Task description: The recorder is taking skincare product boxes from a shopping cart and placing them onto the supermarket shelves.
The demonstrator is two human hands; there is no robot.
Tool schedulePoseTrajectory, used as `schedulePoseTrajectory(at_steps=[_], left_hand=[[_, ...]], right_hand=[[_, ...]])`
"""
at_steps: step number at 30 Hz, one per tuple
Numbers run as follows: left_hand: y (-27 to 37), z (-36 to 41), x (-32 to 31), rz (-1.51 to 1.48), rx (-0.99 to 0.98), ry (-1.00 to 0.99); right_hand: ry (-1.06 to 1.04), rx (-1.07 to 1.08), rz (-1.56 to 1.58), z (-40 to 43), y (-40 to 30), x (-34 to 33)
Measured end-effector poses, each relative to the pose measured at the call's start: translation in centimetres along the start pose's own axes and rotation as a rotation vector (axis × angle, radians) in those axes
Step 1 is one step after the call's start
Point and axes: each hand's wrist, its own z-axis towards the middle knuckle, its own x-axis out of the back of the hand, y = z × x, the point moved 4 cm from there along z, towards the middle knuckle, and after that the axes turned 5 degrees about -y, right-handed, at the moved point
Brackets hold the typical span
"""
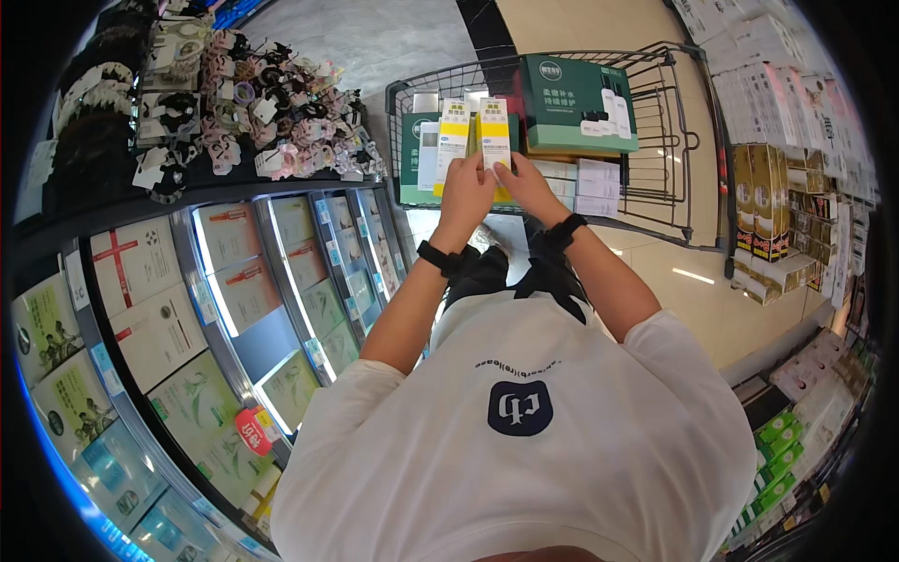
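Both of my hands are over the near side of a dark wire shopping cart [671,133]. A narrow yellow-and-white carton [494,130] stands between them, with my right hand [534,184] gripping its lower right edge, thumb on its front. My left hand [469,193] is at its lower left; a second, similar carton [454,133] rises just behind the left fingers, and whether they hold that one too is unclear. A large green skincare gift box [576,105] lies in the cart to the right, above small pale boxes [597,184]. Another green box [413,172] is at the cart's left end.
Lit shelves with flat cosmetic boxes [168,330] run along my left, under a display of hair ties [246,105]. On the right are shelves with stacked cartons [755,200] and green-and-white packs [776,449]. A red tag [254,430] sticks out from the left shelf.
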Motion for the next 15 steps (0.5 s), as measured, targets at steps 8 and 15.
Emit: schedulePoseTrajectory(at_steps=[8,15], left_hand=[[-0.9,-0.3,-1.8,0.050,-0.021,-0.001],[4.4,-4.4,-1.9,-0.451,-0.088,0.147]], right_hand=[[-0.073,-0.103,0.133,-3.1,-0.3,2.4],[-0.214,0.139,0.168,-3.5,-6.9,5.5]])
